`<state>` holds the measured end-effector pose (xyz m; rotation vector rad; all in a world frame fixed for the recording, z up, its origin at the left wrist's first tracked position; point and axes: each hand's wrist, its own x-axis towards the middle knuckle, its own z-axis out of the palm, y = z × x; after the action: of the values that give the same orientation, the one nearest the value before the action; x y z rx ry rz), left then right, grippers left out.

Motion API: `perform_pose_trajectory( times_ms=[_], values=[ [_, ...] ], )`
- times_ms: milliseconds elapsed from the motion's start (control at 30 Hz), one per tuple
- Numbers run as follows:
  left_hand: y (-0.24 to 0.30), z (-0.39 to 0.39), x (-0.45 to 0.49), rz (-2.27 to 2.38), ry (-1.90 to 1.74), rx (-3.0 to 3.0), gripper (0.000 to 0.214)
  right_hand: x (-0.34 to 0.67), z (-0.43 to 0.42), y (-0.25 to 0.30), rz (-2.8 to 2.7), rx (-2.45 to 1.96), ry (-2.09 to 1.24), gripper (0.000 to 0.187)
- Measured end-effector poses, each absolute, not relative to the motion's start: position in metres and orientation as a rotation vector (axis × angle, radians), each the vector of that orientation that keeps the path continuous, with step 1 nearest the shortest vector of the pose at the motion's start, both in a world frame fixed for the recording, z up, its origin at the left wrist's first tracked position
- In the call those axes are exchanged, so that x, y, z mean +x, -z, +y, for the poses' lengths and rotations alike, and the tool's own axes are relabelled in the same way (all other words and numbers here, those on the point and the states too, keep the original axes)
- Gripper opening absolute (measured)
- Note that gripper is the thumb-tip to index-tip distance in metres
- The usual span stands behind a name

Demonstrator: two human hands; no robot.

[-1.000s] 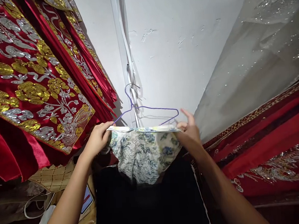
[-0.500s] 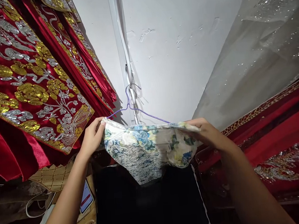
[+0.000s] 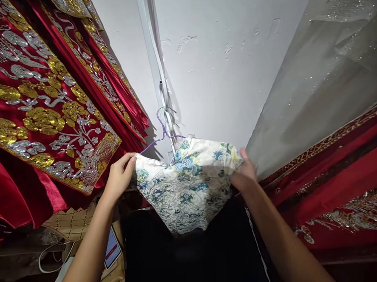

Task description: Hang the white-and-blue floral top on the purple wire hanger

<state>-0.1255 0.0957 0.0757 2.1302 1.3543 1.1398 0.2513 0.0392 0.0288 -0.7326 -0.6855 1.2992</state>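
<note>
A white garment (image 3: 191,187) with blue, green and yellow flowers hangs by its shoulders on a thin purple hanger (image 3: 164,132). The hanger's hook is at a white strap (image 3: 168,124) running down the wall. My left hand (image 3: 122,175) pinches the garment's left shoulder at that end of the hanger, thumb against fingers. At the right shoulder, my right hand (image 3: 246,173) touches the cloth. It is blurred and its fingers are partly behind the fabric, so its grip is unclear. The right arm of the hanger is mostly covered by the cloth.
Red garments (image 3: 46,111) with gold and silver sequins hang at left. A sheer whitish sparkling fabric (image 3: 306,78) and a red embroidered cloth (image 3: 345,195) are at right. Below left lie a phone (image 3: 112,248) and a white cable (image 3: 42,262). The white wall (image 3: 214,88) is behind.
The garment's right shoulder has risen over the hanger arm and the neckline now forms a V. My right hand has shifted slightly left and down. My left hand keeps its pinch.
</note>
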Motion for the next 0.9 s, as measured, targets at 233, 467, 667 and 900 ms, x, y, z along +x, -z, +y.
perform_pose_trajectory(
  times_ms=[233,467,667,900],
  values=[
    [-0.089,0.103,-0.107,1.298,-1.342,2.079,0.042,0.244,0.029,-0.085,-0.929,-0.788,-1.138,0.061],
    [-0.09,0.086,-0.09,1.225,-1.148,2.155,0.034,0.208,-0.005,-0.107,-1.907,-0.764,-1.266,0.055],
    [-0.083,0.042,-0.067,0.67,-0.732,2.407,0.032,0.192,0.017,-0.03,-2.073,-1.236,-0.625,0.06],
    [-0.083,0.018,-0.03,0.395,-0.878,2.191,0.043,0.155,0.045,0.041,-2.086,-0.989,-0.215,0.094]
  ],
)
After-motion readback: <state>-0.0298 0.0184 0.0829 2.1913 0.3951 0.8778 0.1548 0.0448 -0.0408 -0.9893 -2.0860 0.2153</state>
